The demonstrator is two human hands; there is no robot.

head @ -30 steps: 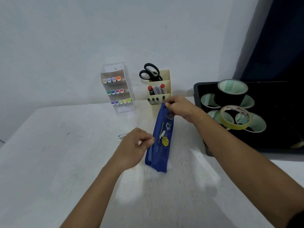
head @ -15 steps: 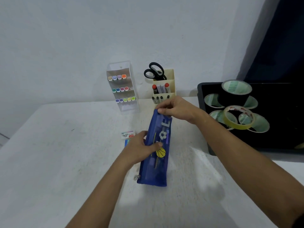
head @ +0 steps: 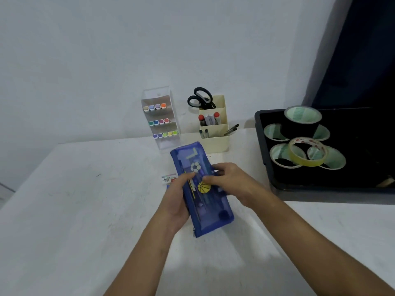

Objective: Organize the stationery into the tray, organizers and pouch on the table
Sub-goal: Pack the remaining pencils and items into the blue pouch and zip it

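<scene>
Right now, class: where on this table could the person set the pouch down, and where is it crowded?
Free: the white table left of the left hand, and its near edge. Crowded: the back by the marker rack and cream organizer, and the black tray of tape rolls.

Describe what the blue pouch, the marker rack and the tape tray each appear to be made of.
Blue pouch: probably translucent plastic or mesh, since dark shapes show through it.
Marker rack: clear, glossy acrylic or similar plastic; the wall shows through it.
Tape tray: black, likely moulded plastic, with a smooth rounded rim.
</scene>
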